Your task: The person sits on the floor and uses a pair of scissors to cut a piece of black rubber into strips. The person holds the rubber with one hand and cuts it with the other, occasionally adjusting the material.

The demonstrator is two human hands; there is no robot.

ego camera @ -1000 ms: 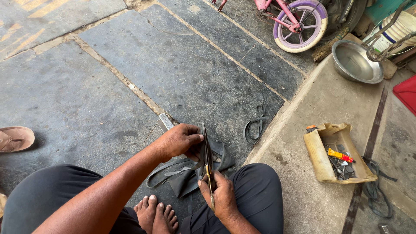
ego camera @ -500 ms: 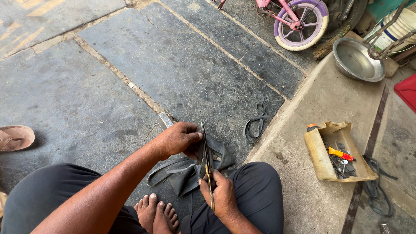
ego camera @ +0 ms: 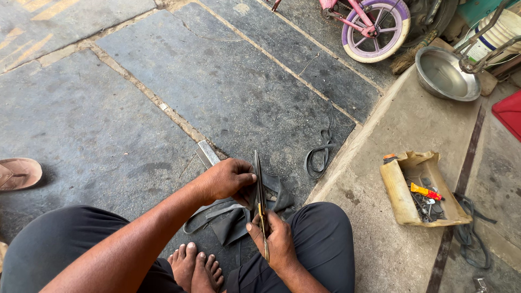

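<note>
My left hand (ego camera: pixel 225 180) grips a black rubber inner tube piece (ego camera: pixel 233 214) that drapes down between my knees. My right hand (ego camera: pixel 278 240) holds a pair of long scissors (ego camera: pixel 259 190) upright, blades pointing away from me, their edge against the rubber just right of my left fingers. A flat metal file (ego camera: pixel 207 154) lies on the stone floor just beyond my left hand. My bare feet (ego camera: pixel 195 268) rest below the rubber.
A strip of black rubber (ego camera: pixel 319 157) lies by the step edge. On the raised concrete ledge sits a cut-open yellow container (ego camera: pixel 399 190) holding small tools, with a steel bowl (ego camera: pixel 445 73) farther back. A pink child's bicycle wheel (ego camera: pixel 374 27) stands at top; a sandal (ego camera: pixel 19 173) at left.
</note>
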